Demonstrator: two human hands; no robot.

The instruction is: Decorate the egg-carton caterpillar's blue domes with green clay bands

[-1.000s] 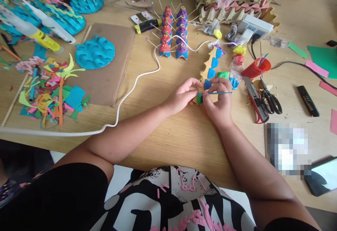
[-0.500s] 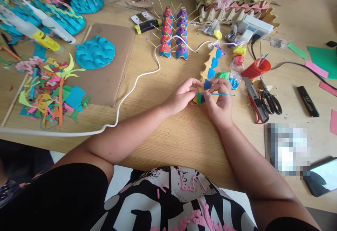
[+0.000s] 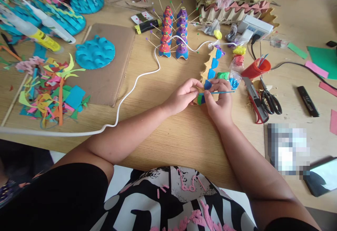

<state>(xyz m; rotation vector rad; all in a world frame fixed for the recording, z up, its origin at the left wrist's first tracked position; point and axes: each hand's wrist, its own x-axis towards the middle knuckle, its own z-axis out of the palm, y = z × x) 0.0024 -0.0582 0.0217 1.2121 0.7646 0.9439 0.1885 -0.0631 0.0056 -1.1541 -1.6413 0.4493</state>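
Observation:
A yellowish egg-carton strip (image 3: 207,63) with blue clay patches runs away from me at the centre right, a green and blue patch at its near end. My left hand (image 3: 184,94) is closed on the strip's near end from the left. My right hand (image 3: 219,97) pinches a thin blue stick (image 3: 223,92), which points right, its other end at the strip. The fingers hide part of the carton between the hands. Bags of green clay (image 3: 223,75) and blue clay (image 3: 234,83) lie just beyond my right hand.
Red and purple carton figures (image 3: 181,31) stand behind a white cable (image 3: 137,80). At right are a red cup (image 3: 256,68), a cutter (image 3: 255,101) and scissors (image 3: 271,101). Paper scraps (image 3: 52,94) and a blue clay disc (image 3: 95,53) on cardboard (image 3: 105,83) lie left.
The blue stick's right end has risen slightly. Both hands remain in nearly the same place at the strip.

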